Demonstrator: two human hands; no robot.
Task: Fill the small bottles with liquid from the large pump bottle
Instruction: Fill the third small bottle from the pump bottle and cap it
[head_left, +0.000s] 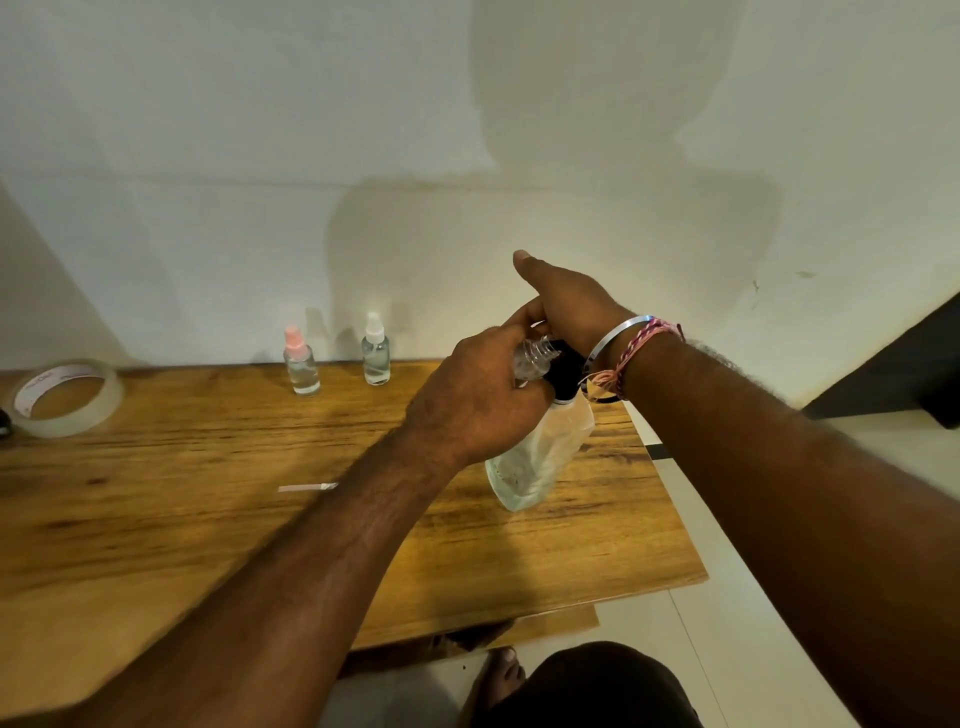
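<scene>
My left hand (475, 400) grips a small clear bottle (535, 356) with its cap off, its threaded neck tilted toward the black pump head (563, 371) of the large pump bottle (540, 457). My right hand (569, 301) rests on top of that black pump, thumb stretched out toward the wall. The large bottle is clear, holds clear liquid, and stands near the right edge of the wooden table (208, 519). At the back by the wall stand a small bottle with a pink cap (301, 364) and a small bottle with a white cap (375, 351), both holding clear liquid.
A roll of clear tape (65, 397) lies at the table's back left. A thin white spray tube (306, 487) lies on the table near my left forearm. White floor tiles run to the right of the table; my foot and knee show below its front edge.
</scene>
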